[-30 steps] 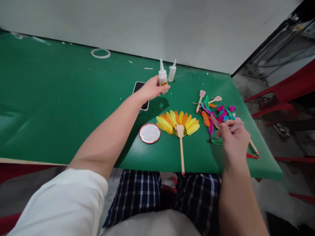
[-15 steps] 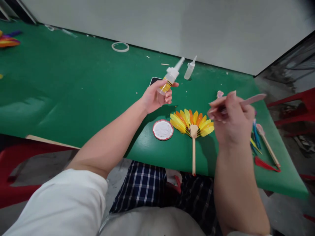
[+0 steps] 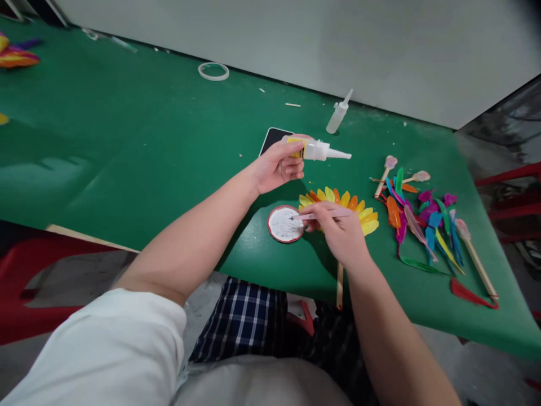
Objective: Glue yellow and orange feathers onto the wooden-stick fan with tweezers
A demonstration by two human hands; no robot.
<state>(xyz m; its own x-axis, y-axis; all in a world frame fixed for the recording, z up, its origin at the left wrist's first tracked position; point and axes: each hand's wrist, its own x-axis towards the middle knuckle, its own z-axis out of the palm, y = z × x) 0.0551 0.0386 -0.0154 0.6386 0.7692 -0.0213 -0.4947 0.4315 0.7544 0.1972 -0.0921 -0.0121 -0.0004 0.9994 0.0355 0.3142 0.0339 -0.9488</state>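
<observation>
1. Firstly, bottle [image 3: 310, 149]: in the left hand [image 3: 279, 169], above the worktop [image 3: 169, 135]. Clear body, yellow label, white cap, long tapered nozzle. Grip closed round the body, thumb on top; laid nearly level, nozzle pointing right, probably so that nothing blocks the spout.
2. Tool [image 3: 332, 214]: in the right hand [image 3: 344, 234]. Slim, pale pink; one shaft or paired arms, cannot tell. Grip a close pinch of thumb and fingers, pen-fashion, apparently for fine control of the tip.
3. Disc [image 3: 285, 225]: flat on the worktop, left of the right hand. White face, fine dark streaks, red rim. Tool tip at its right part; contact not certain. Its place between the hands seems chosen for short reach.
4. Fan [image 3: 369, 225]: flat, partly hidden beneath the right hand. Yellow and orange feathers, spread; wooden handle towards the near edge, presumably to face the person.
5. Feathers [image 3: 429, 223]: loose, mixed colours, heaped at the right, likely to leave the middle free; wooden sticks [image 3: 477, 259] with pinkish heads lie among and beside them.
6. Phone [image 3: 273, 140]: flat behind the left hand, part covered.
7. Second bottle [image 3: 337, 118]: standing near the wall, nozzle up, perhaps against leaking.
</observation>
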